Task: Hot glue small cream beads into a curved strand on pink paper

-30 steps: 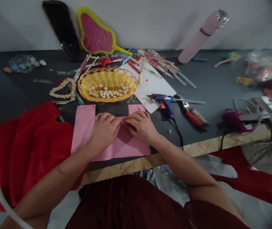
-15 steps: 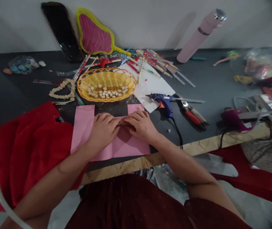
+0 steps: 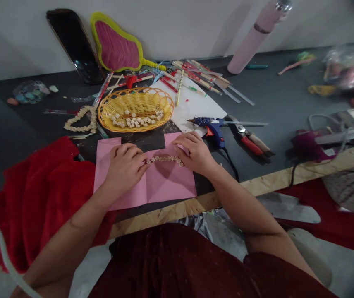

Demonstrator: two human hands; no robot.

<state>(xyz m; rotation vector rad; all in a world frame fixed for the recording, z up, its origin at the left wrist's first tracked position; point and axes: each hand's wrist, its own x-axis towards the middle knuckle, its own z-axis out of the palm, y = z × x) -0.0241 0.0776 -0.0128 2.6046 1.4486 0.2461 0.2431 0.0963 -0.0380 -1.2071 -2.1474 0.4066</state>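
Observation:
A short curved strand of small pale pieces (image 3: 164, 159) stretches between my two hands above a pink paper sheet (image 3: 130, 198). My left hand (image 3: 125, 163) has its left end pinched between thumb and fingers. At the right end, my right hand (image 3: 195, 154) is curled with thumb and fingertips against the strand; its exact grip is partly hidden. Just beyond the paper, a yellow woven basket (image 3: 108, 103) contains several loose pale pieces (image 3: 138, 121). Left of the basket lies a heart-shaped loop of similar pieces (image 3: 82, 120).
To the right lie a blue glue gun (image 3: 216, 133) with its cord and red-handled pliers (image 3: 251, 145). Red cloth (image 3: 43, 194) covers the left side. Behind are wrapped sticks (image 3: 202, 78), a phone (image 3: 76, 45), a yellow-rimmed fan (image 3: 118, 45) and a pink bottle (image 3: 251, 45).
My hands have moved apart, the left one leftward and the right one rightward. The strand, mostly covered by my fingers before, now shows between them. The view has tilted slightly.

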